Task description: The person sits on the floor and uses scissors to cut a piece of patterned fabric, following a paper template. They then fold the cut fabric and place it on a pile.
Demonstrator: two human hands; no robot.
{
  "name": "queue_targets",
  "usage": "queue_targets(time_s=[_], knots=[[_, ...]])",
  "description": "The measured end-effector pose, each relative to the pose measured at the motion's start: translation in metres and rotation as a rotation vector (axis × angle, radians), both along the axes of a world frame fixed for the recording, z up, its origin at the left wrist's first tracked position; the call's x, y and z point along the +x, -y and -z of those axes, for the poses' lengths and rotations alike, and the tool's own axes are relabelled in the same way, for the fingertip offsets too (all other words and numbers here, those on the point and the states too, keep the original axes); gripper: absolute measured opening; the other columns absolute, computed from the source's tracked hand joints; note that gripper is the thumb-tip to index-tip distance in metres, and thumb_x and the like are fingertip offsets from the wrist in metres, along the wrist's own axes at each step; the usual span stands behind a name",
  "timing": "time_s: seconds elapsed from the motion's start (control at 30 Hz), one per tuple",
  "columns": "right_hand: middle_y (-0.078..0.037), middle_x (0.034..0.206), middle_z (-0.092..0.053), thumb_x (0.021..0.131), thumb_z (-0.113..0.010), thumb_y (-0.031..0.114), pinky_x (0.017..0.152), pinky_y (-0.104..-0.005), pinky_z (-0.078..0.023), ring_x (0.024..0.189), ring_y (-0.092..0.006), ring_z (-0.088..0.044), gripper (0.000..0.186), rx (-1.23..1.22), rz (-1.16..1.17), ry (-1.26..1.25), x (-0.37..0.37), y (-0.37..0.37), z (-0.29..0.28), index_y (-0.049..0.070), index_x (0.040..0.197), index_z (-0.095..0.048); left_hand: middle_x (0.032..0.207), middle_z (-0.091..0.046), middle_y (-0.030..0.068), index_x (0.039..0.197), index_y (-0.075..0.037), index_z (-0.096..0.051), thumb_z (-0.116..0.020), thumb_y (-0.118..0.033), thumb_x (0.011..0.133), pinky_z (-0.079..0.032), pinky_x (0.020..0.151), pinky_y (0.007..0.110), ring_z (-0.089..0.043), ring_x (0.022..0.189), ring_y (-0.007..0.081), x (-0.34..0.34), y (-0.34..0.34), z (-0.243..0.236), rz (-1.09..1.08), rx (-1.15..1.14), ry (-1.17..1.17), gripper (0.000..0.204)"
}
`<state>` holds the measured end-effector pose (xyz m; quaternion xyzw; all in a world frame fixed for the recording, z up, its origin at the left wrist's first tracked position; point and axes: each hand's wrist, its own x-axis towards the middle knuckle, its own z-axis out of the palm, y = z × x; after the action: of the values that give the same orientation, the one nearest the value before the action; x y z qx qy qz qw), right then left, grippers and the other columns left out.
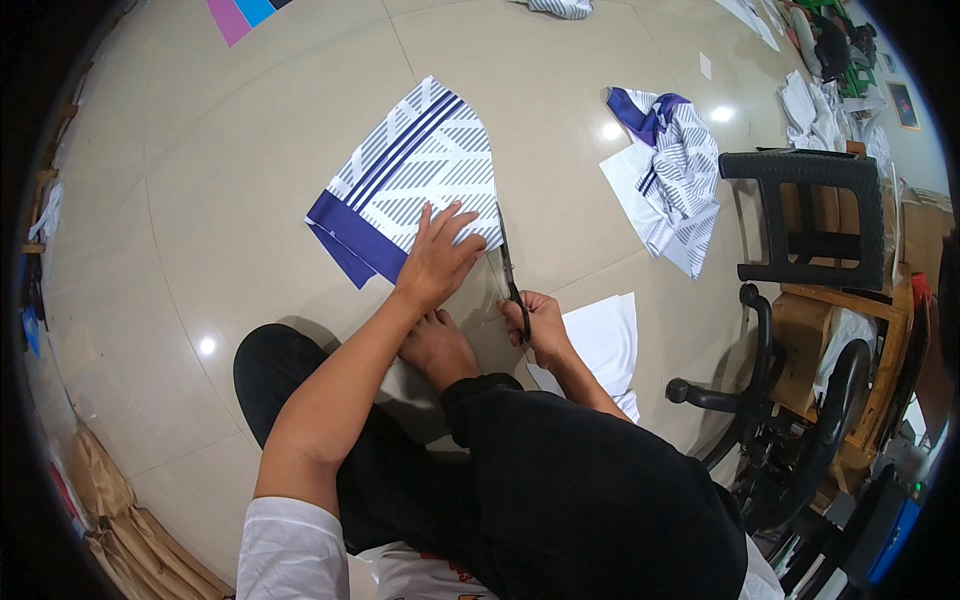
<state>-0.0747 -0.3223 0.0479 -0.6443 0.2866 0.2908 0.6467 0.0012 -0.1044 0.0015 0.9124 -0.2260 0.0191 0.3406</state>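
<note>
On the tiled floor lies a striped fabric piece (415,150), white and grey with dark stripes and a purple band along its lower left side. My left hand (437,250) rests flat on its lower part, fingers spread. In my right hand (538,322) is a pair of black-handled scissors (510,275), gripped by the handles. The blades point away from me along the fabric's right edge; whether they touch the cloth I cannot tell. My bare foot (440,350) is just below my left hand.
A crumpled heap of similar fabric (680,180) lies to the right. White cloth (605,340) is beside my right forearm. Further right stand a black plastic stool (810,170) and a black chair base (720,400). Brown paper (130,510) lies at the lower left.
</note>
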Motion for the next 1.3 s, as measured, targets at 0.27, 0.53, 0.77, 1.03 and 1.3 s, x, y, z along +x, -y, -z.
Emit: queue_targets(time_s=[0.27,0.53,0.77,1.03,1.3], knots=[[0.000,0.062,-0.057,0.095,-0.078,0.023,0.045,-0.0267,-0.041,0.048,-0.0106,-0.053,0.028,0.005,0.006,0.029,0.010,-0.005,0.002,0.008,0.078,-0.061,0.148,-0.055,0.0060,0.112,-0.019,-0.070,-0.071,-0.024,0.101,-0.020,0.131,0.065,-0.039,0.153,0.0328,0.000,0.000,-0.001,0.006,-0.015,-0.004,0.012],[-0.001,0.062,-0.058,0.095,-0.078,0.020,0.046,-0.0275,-0.041,0.048,-0.0112,-0.053,0.029,0.017,0.018,0.034,0.008,-0.005,0.005,0.009,0.075,-0.061,0.148,-0.054,0.0058,0.113,-0.019,-0.069,-0.070,-0.024,0.102,-0.020,0.131,0.064,-0.039,0.153,0.0326,0.000,-0.001,-0.001,0.006,-0.004,-0.017,0.012],[-0.001,0.062,-0.058,0.095,-0.078,0.021,0.046,-0.0272,-0.041,0.047,-0.0111,-0.052,0.029,-0.001,0.034,0.029,0.014,-0.010,0.000,0.009,0.075,-0.062,0.148,-0.054,0.0057,0.113,-0.019,-0.068,-0.070,-0.025,0.102,-0.020,0.131,0.065,-0.038,0.153,0.0322,-0.001,-0.001,-0.001,0.002,-0.001,-0.004,0.013],[0.001,0.063,-0.056,0.094,-0.079,0.025,0.047,-0.0267,-0.041,0.049,-0.0098,-0.052,0.029,0.011,0.024,0.025,0.016,-0.010,0.001,0.008,0.079,-0.061,0.147,-0.054,0.0053,0.113,-0.019,-0.069,-0.070,-0.025,0.102,-0.021,0.131,0.065,-0.039,0.153,0.0324,0.000,-0.001,-0.003,0.004,-0.010,-0.005,0.013],[0.000,0.064,-0.058,0.094,-0.079,0.023,0.047,-0.0267,-0.041,0.050,-0.0098,-0.053,0.028,0.028,0.039,0.037,0.018,-0.012,0.000,0.008,0.080,-0.061,0.147,-0.054,0.0062,0.113,-0.018,-0.069,-0.071,-0.022,0.101,-0.021,0.130,0.066,-0.039,0.153,0.0330,0.000,-0.002,-0.001,0.004,-0.028,0.005,0.013]])
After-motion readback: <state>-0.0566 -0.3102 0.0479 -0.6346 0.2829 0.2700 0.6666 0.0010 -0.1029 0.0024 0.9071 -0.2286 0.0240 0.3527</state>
